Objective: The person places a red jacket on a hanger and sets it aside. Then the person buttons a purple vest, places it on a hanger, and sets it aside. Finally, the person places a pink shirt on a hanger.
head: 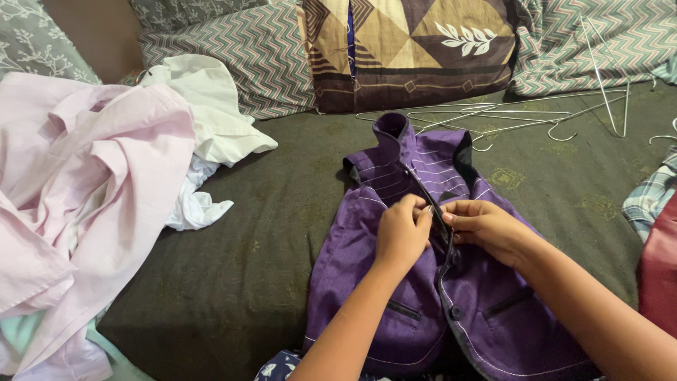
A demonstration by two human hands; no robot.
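Note:
A small purple sleeveless waistcoat (367,296) with a dark-edged front and a stand-up collar lies flat on a dark green bed cover (282,212). My left hand (402,229) and my right hand (483,226) meet at its front opening, about halfway down. Both pinch the dark front edge where the two halves join, fingertips almost touching. A dark button (455,312) shows lower on the front.
A heap of pale pink and white shirts (92,183) fills the left side. Several wire hangers (508,116) lie behind the waistcoat. Patterned pillows (409,49) line the back. A checked cloth (652,197) and a red cloth (663,268) sit at the right edge.

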